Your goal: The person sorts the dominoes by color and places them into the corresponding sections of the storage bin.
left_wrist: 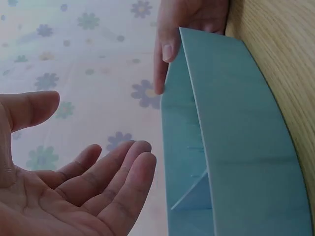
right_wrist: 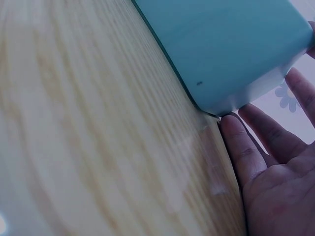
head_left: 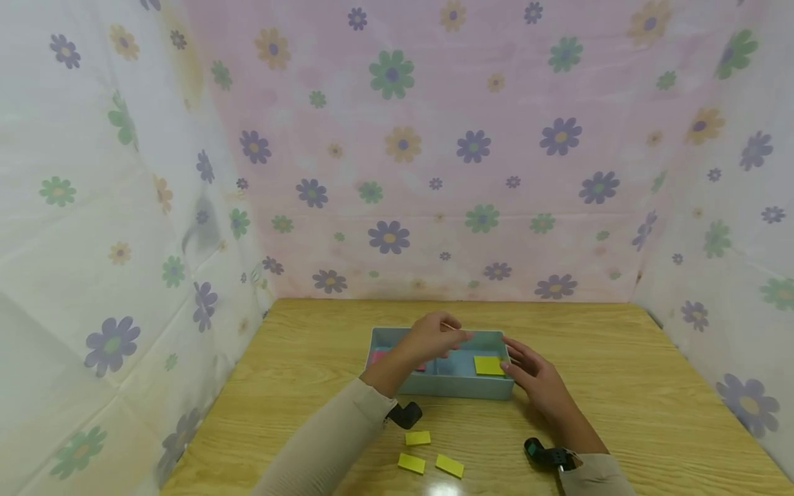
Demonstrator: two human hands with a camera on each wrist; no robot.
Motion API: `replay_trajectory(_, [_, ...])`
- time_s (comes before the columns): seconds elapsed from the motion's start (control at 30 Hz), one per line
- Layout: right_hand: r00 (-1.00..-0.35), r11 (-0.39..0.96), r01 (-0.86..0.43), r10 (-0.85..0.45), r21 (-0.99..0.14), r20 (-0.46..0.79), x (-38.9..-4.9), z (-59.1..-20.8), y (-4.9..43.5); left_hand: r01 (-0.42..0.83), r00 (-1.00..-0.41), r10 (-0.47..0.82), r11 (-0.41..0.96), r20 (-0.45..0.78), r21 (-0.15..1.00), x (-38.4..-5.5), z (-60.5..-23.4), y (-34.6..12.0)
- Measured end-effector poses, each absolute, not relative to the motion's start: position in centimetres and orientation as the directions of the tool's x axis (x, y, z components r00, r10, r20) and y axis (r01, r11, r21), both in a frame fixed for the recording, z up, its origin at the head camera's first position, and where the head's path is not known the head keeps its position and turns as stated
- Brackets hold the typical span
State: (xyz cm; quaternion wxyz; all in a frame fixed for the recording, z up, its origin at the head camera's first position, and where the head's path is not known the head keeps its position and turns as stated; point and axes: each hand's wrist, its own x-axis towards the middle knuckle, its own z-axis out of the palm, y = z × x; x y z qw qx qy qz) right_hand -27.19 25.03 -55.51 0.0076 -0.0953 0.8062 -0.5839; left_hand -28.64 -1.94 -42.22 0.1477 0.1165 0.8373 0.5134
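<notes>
In the head view a pale blue box [head_left: 459, 387] with a divider stands on the table. My left hand [head_left: 432, 337] is over its middle, palm sideways, fingers loosely bent and thumb apart; the left wrist view shows the left hand [left_wrist: 93, 189] holding nothing beside the box wall [left_wrist: 246, 132]. My right hand [head_left: 541, 382] is at the box's right end, its fairly straight fingers touching the end wall and rim; the right wrist view has these fingers [right_wrist: 243, 147] against the lower corner. A yellow piece [head_left: 489, 365] lies in the right compartment, pink pieces [head_left: 378, 355] in the left, partly hidden by my left arm.
Three small yellow pieces, one of them nearest the box [head_left: 418, 438], lie on the wooden table [head_left: 298, 386] in front. Flower-printed cloth [head_left: 434, 207] rises behind and at both sides. A black wrist camera [head_left: 406, 415] is on the left wrist, another [head_left: 546, 455] on the right.
</notes>
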Motion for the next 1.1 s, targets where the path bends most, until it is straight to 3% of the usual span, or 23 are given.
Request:
replay_trajectory(0.17, [-0.979,0.3,-0.159,-0.171,-0.94,0.111,-27.2,-55.5,25.1,0.175,-0.91,0.412,0.482,-0.046,0.859,-26.9,-43.1,-3.8])
replay_trajectory(0.4, [-0.981,0.307,-0.15,-0.167,-0.94,0.102,-27.0,-55.4,25.2,0.346,-0.809,0.583,0.368,0.076,0.863,-24.5,-45.5,-5.7])
replay_trajectory(0.9, [-0.979,0.308,-0.157,-0.176,-0.938,0.105,-27.2,-55.5,25.0,0.259,-0.643,0.765,0.171,0.038,0.951,-23.1,-49.3,-7.0])
replay_trajectory(1.1, [-0.978,0.302,-0.16,-0.176,-0.94,0.109,-27.2,-55.7,25.0,0.256,-0.613,0.79,0.221,-0.019,0.941,-23.2,-50.5,-6.9])
